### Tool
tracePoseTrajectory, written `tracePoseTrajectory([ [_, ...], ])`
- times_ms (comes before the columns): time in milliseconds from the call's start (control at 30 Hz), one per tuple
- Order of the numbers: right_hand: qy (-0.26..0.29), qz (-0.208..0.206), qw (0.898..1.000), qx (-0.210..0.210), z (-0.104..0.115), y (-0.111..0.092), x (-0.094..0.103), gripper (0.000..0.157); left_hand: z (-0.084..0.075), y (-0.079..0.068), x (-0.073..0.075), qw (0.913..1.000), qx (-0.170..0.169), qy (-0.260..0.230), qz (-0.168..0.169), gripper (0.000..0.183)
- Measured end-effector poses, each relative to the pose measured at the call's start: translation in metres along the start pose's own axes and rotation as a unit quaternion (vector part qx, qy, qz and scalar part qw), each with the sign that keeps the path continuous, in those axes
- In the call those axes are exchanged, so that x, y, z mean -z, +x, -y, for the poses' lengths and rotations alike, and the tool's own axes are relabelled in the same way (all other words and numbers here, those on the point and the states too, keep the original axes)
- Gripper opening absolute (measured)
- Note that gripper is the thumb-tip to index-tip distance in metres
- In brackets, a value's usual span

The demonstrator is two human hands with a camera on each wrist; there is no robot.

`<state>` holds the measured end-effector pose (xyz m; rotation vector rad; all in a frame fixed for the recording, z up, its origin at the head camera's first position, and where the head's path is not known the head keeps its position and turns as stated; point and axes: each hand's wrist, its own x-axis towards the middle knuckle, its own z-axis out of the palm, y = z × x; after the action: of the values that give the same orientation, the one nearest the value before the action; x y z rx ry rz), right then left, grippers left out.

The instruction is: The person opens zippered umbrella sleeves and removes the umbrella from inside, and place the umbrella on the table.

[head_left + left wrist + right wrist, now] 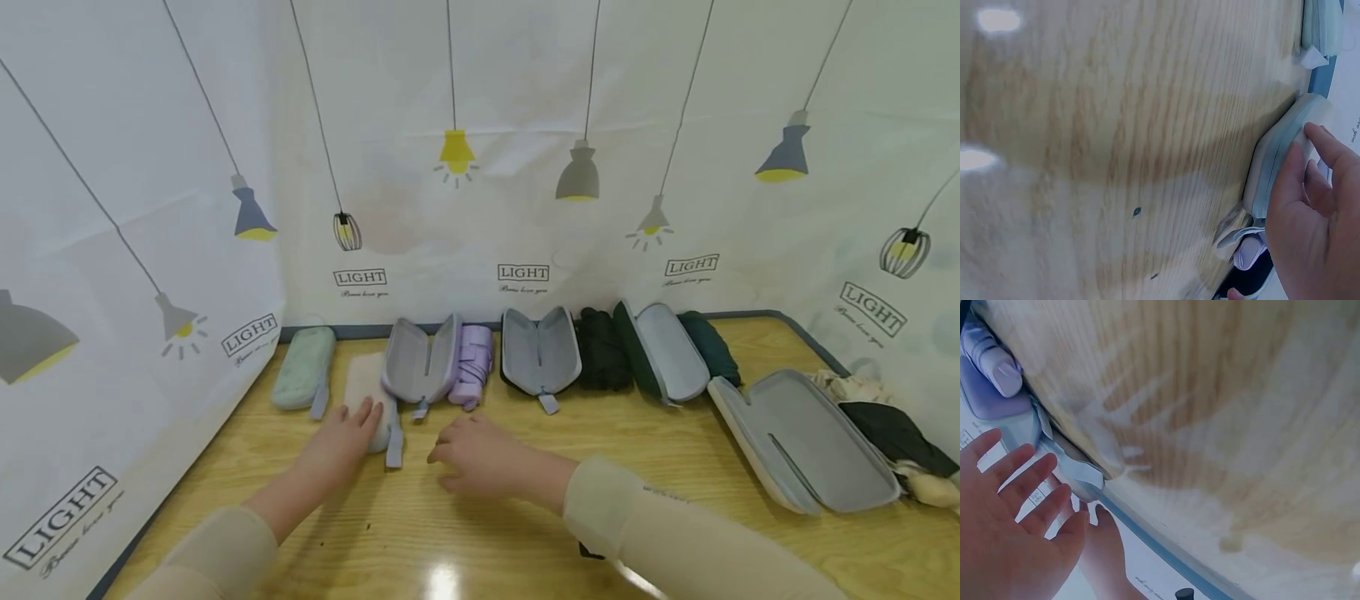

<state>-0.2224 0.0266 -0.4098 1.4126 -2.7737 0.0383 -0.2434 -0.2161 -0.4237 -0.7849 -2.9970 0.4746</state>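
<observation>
A closed cream zip case (365,377) with a grey pull tab lies on the wooden table. My left hand (347,437) rests on its near left part, with fingers laid over the top; the left wrist view shows the fingertips touching the case (1272,156) beside its pale blue zip band. My right hand (480,457) hovers over the table to the right of that case and holds nothing. Its fingers are spread and fairly straight in the right wrist view (1022,519). Beyond it stand an open grey-lined case (422,358) and a rolled lilac umbrella (472,362).
A closed mint case (303,367) lies at the left. Rightward along the back are an open grey-lined case (540,350), a folded black bundle (603,350), an open dark green case (671,354) and a teal bundle (708,342). A large open cream case (825,442) lies at far right.
</observation>
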Motion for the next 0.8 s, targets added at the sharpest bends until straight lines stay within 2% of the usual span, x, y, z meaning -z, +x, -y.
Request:
tracePoseTrajectory([
  [133, 0.004, 0.013, 1.0, -0.001, 0.007, 0.002, -0.001, 0.035, -0.006, -0.006, 0.004, 0.9999, -0.005, 0.007, 0.008, 0.056],
  [200, 0.005, 0.018, 1.0, -0.002, 0.009, 0.004, -0.003, 0.037, -0.009, -0.01, 0.006, 0.9999, -0.01, 0.007, 0.0, 0.055],
  [300, 0.012, 0.027, 1.0, 0.005, 0.01, 0.005, -0.007, 0.042, -0.014, -0.016, 0.008, 0.9992, -0.03, 0.018, -0.022, 0.055],
  [533, 0.052, 0.058, 0.997, 0.028, 0.017, 0.004, -0.008, 0.046, -0.026, -0.029, 0.014, 0.9962, -0.057, -0.001, -0.066, 0.062],
  [800, 0.033, 0.043, 0.999, -0.007, 0.018, 0.0, -0.009, 0.036, -0.037, -0.035, 0.019, 0.9932, -0.081, -0.02, -0.082, 0.066],
])
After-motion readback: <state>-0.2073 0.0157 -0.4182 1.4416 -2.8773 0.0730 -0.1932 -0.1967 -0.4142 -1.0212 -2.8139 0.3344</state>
